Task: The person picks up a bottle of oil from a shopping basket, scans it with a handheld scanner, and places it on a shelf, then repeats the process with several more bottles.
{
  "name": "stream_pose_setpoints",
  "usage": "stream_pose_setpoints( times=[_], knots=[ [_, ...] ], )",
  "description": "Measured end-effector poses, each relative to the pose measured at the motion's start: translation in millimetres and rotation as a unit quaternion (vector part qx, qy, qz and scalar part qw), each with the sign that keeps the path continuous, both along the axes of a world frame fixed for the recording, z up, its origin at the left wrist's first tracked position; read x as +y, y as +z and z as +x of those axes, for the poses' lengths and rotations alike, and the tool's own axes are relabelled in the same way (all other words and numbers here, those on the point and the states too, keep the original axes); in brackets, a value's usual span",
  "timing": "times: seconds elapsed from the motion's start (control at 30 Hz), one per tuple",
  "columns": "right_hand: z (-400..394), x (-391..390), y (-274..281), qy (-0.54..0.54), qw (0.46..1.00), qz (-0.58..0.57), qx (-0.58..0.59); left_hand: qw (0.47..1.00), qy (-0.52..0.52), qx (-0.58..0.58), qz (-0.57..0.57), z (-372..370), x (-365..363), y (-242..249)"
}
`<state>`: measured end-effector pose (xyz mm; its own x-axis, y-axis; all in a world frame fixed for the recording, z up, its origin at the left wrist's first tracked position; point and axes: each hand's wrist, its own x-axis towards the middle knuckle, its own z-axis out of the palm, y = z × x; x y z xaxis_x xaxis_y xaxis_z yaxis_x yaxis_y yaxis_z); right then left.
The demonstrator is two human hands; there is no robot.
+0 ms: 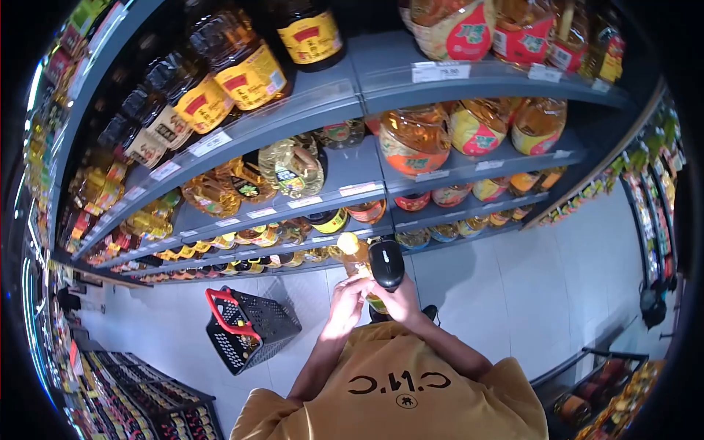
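Observation:
In front of my chest, my left hand [346, 299] is closed around a bottle of golden oil [357, 257] with a pale yellow cap. Its lower part is partly hidden behind my fingers. Right beside it, my right hand [400, 299] grips a black rounded handheld scanner [386, 264], whose head points towards the shelves. Both hands are close together, the fingers of the left near the right wrist side. Bright light falls on the left hand and the bottle.
Tall grey shelves [469, 86] packed with oil bottles stand ahead. On the tiled floor [484, 271] to the left sits a black shopping basket [271, 334] with a red handle [231, 328]. Racks of dark bottles [139, 396] are behind left, and a display stand [587, 392] is behind right.

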<state>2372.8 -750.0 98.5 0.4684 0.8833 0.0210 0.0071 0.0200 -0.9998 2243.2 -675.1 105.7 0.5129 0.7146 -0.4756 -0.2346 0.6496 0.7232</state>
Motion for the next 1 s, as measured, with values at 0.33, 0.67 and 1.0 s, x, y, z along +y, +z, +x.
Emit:
stream_pose_setpoints(
  times=[0.33,0.67,1.0],
  knots=[
    [3.0,-10.7,-0.8,0.045,0.989,-0.082,0.118,0.999,0.029,-0.015,-0.007,10.0,-15.9,18.9],
    [-7.9,-3.6,-18.6,0.012,0.994,-0.038,0.103,0.998,0.04,-0.044,-0.005,0.6,-13.6,16.9],
    [-28.6,1.0,-9.1,0.008,0.996,-0.08,0.034,0.998,0.051,-0.022,-0.012,-20.9,-4.3,-10.6]
  ],
)
